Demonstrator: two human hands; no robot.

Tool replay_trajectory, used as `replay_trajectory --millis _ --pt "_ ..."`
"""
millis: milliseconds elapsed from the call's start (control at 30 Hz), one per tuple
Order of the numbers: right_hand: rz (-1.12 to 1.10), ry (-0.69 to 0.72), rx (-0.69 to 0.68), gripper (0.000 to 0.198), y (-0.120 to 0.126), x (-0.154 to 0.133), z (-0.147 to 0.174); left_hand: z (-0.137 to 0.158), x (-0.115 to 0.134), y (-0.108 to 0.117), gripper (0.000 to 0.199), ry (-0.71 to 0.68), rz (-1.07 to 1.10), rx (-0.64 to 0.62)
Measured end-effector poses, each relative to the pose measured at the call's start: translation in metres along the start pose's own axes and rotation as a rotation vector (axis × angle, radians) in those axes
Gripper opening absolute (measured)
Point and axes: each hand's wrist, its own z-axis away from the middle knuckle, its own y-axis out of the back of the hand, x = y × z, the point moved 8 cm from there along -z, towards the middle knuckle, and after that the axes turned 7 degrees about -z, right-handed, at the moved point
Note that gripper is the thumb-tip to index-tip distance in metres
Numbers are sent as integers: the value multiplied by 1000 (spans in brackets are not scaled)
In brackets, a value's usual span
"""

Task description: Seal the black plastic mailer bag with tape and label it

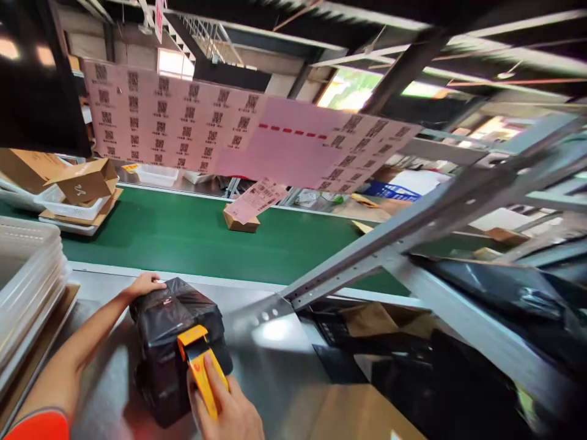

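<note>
A bulky package wrapped in black plastic [177,311] stands on the metal worktop [270,366] in front of me. My left hand [145,284] grips its far upper left corner, with the fingers curled over the plastic. In my right hand [229,403] is a yellow tape dispenser [206,373]. Its orange head lies against the near right side of the package. The palm hides the dispenser's lower part, and I cannot make out the tape itself.
Behind the worktop runs a green conveyor belt [183,238] carrying a small labelled carton [241,223]. Stacked plastic trays [27,293] stand at left. A slanting metal beam [403,226] crosses at right. A pink sheet of codes [275,134] hangs above the belt.
</note>
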Motion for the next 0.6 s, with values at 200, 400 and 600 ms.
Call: replay_trajectory --millis 200,400,600 --pt "239 -67 -308 60 47 -117 -121 100 35 26 61 -135 66 349" --pt "214 4 -365 41 49 -176 -179 164 77 -33 151 -27 -675 388" --pt "177 -24 -346 37 71 -179 -163 131 67 -17 119 78 -820 398"
